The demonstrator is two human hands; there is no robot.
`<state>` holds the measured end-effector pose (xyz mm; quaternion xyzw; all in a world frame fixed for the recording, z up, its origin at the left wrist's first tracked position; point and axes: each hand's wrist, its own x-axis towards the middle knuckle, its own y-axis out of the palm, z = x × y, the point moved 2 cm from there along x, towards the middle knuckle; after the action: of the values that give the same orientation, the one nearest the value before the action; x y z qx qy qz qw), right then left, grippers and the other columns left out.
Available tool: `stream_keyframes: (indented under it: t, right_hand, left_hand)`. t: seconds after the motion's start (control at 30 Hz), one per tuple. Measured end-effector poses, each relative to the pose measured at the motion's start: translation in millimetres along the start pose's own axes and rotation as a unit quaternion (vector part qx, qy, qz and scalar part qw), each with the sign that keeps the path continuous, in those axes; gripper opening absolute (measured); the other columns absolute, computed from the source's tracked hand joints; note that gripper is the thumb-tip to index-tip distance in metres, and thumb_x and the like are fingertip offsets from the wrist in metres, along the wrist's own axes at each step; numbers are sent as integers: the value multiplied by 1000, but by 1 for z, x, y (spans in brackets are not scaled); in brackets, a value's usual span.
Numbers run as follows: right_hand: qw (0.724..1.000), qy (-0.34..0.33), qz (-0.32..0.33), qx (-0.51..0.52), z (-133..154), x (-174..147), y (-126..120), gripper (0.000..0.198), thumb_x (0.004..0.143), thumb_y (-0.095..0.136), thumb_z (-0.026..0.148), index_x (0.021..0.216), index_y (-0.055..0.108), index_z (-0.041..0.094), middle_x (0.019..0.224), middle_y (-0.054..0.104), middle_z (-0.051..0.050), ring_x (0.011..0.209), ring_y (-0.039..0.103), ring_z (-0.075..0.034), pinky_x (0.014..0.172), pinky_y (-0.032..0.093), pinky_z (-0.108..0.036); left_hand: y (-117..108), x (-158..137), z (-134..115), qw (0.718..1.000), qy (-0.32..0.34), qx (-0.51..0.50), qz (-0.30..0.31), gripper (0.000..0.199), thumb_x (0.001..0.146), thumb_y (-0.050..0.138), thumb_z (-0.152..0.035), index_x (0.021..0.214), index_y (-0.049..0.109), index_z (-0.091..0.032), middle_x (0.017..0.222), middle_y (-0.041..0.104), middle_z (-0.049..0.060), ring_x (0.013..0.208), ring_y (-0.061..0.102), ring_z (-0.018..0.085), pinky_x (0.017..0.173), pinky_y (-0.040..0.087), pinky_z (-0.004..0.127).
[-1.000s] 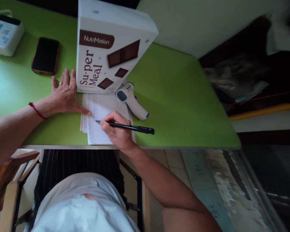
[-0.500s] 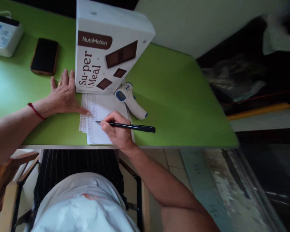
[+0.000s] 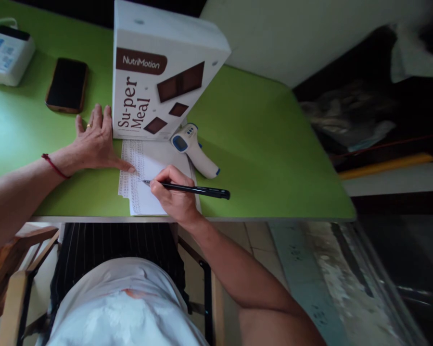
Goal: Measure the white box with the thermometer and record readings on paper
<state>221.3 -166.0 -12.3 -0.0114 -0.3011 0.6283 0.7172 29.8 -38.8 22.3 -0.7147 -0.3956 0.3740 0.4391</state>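
My right hand point(image 3: 175, 194) grips a black pen point(image 3: 198, 191) with its tip on a white paper sheet point(image 3: 152, 163) printed with rows of small text. The sheet lies on the green table point(image 3: 260, 144) near its front edge. My left hand point(image 3: 94, 142) rests flat on the table with fingers spread, its thumb pressing the sheet's left edge. A white NutriMotion Super Meal box point(image 3: 155, 77) stands upright just behind the sheet, touching my left fingers' side. A white and blue infrared thermometer point(image 3: 195, 149) lies to the right of the sheet.
A black phone point(image 3: 67, 85) lies face up at the left, behind my left hand. A white device with a cable point(image 3: 6, 54) sits at the far left corner. Wooden chair parts point(image 3: 10, 269) show below the table edge. Dark clutter fills the right side.
Almost nothing differs. The pen's tip stays at the same spot on the sheet and my left hand has not moved; the view shifted slightly.
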Motion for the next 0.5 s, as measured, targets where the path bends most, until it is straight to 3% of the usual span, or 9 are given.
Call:
stream_keyframes:
  t: [0.17, 0.43, 0.5]
  right_hand:
    - [1000, 23, 8, -9, -1, -1, 0, 24, 89, 67, 33, 71, 51, 27, 58, 55, 6, 52, 45, -12, 52, 44, -27]
    - [999, 6, -50, -15, 0, -2, -5, 19, 85, 65, 28, 69, 54, 26, 57, 55, 6, 51, 44, -12, 52, 42, -26]
    - [999, 14, -47, -17, 0, -2, -4, 19, 84, 64, 28, 68, 54, 26, 57, 54, 6, 51, 44, -12, 52, 42, -26]
  left_hand:
    - [0, 1, -1, 1000, -3, 10, 11, 178, 51, 87, -89, 175, -5, 0, 182, -8, 31, 172, -10, 45, 135, -7, 65]
    - [2, 3, 3, 1000, 9, 3, -7, 174, 50, 87, -89, 178, -2, -12, 185, -2, 27, 172, -6, 47, 134, -2, 70]
    - [2, 2, 2, 1000, 2, 6, 1, 175, 51, 89, -86, 177, -3, -8, 184, -4, 29, 172, -7, 46, 135, -3, 70]
